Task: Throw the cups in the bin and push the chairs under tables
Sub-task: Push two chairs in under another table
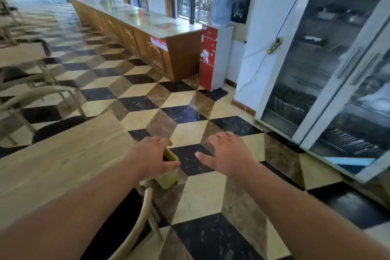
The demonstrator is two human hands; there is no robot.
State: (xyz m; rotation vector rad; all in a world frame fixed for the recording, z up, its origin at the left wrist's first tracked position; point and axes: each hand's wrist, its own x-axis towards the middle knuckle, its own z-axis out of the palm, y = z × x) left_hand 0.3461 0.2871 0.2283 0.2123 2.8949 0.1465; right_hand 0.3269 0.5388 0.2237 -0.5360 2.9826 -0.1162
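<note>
At the far left, a curved-back chair (40, 99) with a dark seat is standing beside the wooden table (63, 160), its seat partly tucked under the tabletop edge. The table is stretching across the lower left, its pale wood grain showing. A second chair (139, 221) is showing only its bent backrest at the bottom, just beside the table's near edge, above the checkered floor (196, 196).

Moving right, the left hand (152, 156) is gripping a yellow-green cup (169, 172) from above, fingers curled over the rim and thumb pressing its side; the cup is sitting upright at the table's right end, though whether it is resting on the corner or being held just off it cannot be told. The right hand (225, 154) is hovering over the floor just beside the cup, fingers spread wide, palm down, holding nothing.

Farther back, a long wooden counter (135, 34) is running beneath the windows. Next to it a red-fronted water dispenser (209, 57) is standing against the wall, and a glass-door cabinet (329, 74) is filling the right side.
</note>
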